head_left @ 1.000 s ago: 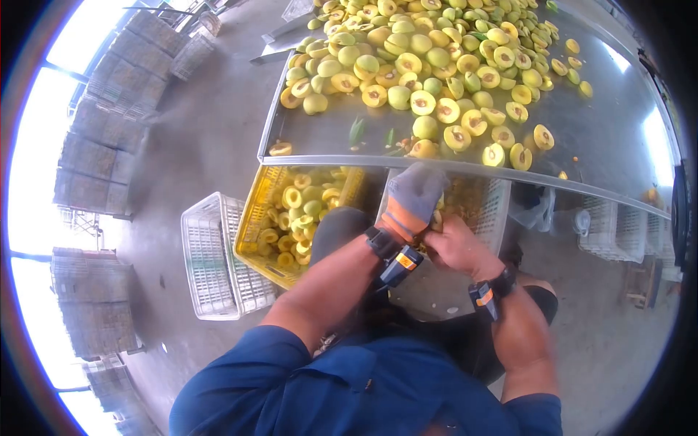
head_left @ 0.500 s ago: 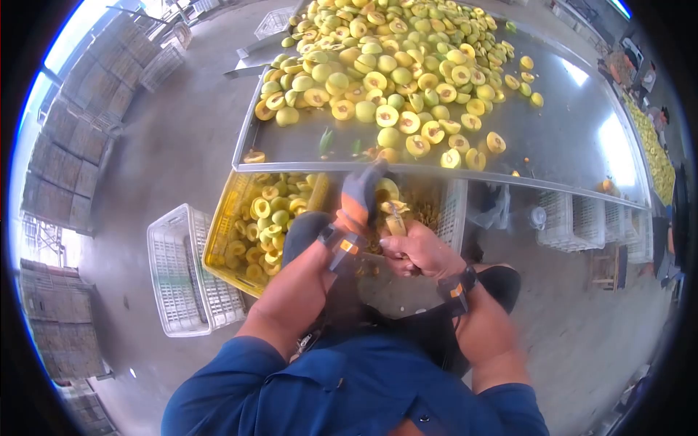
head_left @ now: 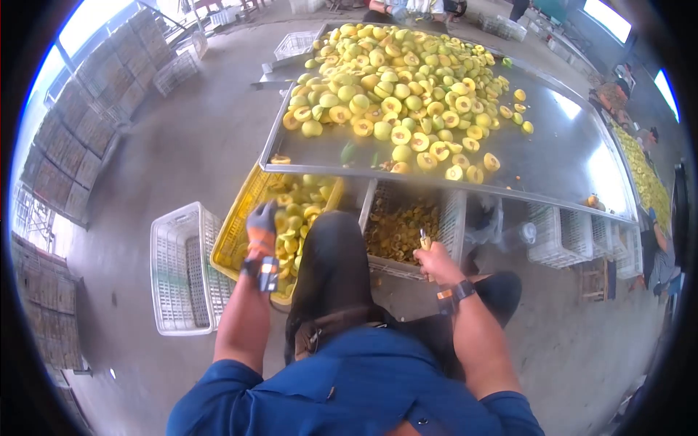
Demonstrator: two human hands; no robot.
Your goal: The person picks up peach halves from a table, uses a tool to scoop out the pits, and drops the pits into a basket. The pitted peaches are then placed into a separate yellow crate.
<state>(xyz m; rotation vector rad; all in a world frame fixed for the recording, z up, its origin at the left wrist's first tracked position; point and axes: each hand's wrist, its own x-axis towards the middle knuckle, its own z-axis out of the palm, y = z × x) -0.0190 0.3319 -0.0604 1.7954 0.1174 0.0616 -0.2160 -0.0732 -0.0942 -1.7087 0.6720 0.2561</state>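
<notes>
My left hand [head_left: 262, 227], in a grey and orange glove, hangs over the left part of a yellow crate [head_left: 227, 238]. Its fingers are loosely bent and apart, and no fruit shows in them. Halved yellow-green fruits [head_left: 297, 221] fill that crate. My right hand [head_left: 438, 263], bare, is closed around the light yellow handle of a small metal-tipped hand tool [head_left: 425, 240], its tip pointing up. Just beyond the tool stands a white crate [head_left: 454, 225] with brownish fruit scraps [head_left: 403, 229] inside.
A metal table [head_left: 552, 156] ahead bears a large heap of halved fruits [head_left: 407, 80]. White stacked crates [head_left: 178, 272] stand at my left, more crates [head_left: 556, 236] under the table's right side. My knee [head_left: 334, 247] rises between both hands. Other people sit at the far side and right.
My left hand has moved left and down from the table edge to the yellow crate. The fruit between my hands is gone from there. My right hand has shifted right, still holding the tool.
</notes>
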